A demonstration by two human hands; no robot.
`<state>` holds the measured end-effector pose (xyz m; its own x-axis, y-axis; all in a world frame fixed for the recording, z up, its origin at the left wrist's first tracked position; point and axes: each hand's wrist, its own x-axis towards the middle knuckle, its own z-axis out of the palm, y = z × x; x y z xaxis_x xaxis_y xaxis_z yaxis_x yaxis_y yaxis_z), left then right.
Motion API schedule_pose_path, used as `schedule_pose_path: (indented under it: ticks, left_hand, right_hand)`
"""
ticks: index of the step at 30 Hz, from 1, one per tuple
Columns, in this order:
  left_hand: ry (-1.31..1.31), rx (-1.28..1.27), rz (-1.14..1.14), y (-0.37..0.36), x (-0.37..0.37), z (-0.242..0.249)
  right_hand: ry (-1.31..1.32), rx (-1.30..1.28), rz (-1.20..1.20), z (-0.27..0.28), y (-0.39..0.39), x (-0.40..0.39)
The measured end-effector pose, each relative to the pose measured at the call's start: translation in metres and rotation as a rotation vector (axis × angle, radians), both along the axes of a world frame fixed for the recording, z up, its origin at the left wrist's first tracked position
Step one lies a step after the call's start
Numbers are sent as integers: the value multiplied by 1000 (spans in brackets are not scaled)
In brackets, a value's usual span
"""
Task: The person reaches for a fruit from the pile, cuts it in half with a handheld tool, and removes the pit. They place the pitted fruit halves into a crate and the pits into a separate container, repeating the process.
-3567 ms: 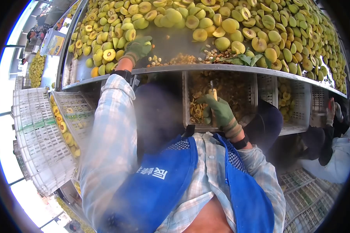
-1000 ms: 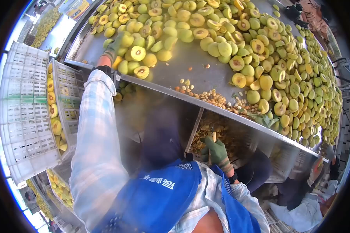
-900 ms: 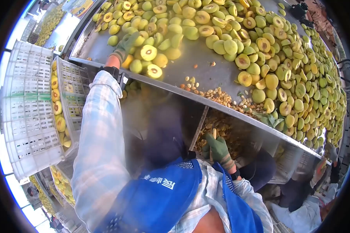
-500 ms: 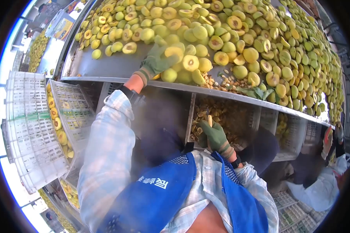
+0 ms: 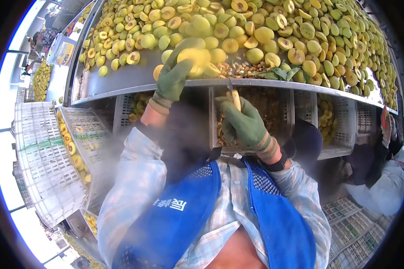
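Note:
My left hand (image 5: 174, 76), in a green glove, is closed round a yellow-green fruit half (image 5: 194, 58) over the front edge of the metal table (image 5: 107, 80). The view is smeared around that fruit. My right hand (image 5: 244, 119), also gloved in green, grips a small knife (image 5: 234, 99) by its light handle, its blade pointing up towards the table edge. Many halved fruits (image 5: 296, 56) are heaped on the table, and loose pits (image 5: 242, 69) and green leaves (image 5: 285, 74) lie near its edge.
Below the table edge stands a crate of pits (image 5: 274, 105), with a crate of fruit (image 5: 325, 119) to its right. White plastic crates (image 5: 49, 157) are stacked at the left. Part of another person, a pale sleeve (image 5: 381, 184), shows at the far right.
My left hand has drawn back from the heap towards the table edge, a fruit half in its grip. My right hand has risen with the knife, and the view has shifted.

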<state>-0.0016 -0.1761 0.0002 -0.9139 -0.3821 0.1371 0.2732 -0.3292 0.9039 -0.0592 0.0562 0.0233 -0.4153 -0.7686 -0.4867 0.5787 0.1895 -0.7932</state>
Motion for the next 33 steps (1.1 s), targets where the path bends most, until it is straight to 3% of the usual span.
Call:
schedule_pose_path:
  ticks: [3, 4, 6, 8, 15, 18, 30, 33]
  left_hand:
    - [49, 73, 1, 30, 10, 11]
    - [35, 13, 150, 46, 7, 12]
    - [-54, -249, 209, 50, 15, -3]
    - [-52, -131, 187, 66, 14, 11]
    - [-41, -372, 236, 94, 15, 25]
    - [-31, -281, 232, 99, 16, 18]
    - [-89, -879, 320, 102, 27, 25]
    - [-94, -873, 338, 102, 28, 22]
  right_hand:
    - [78, -58, 21, 17, -6, 3]
    - [96, -60, 48, 20, -7, 3]
    - [134, -51, 77, 31, -5, 7]
    - [115, -45, 84, 35, -1, 12]
    - [23, -78, 58, 35, 18, 23]
    - [39, -69, 55, 38, 22, 27]
    - [125, 32, 260, 39, 29, 28]
    - [186, 16, 289, 36, 30, 26]
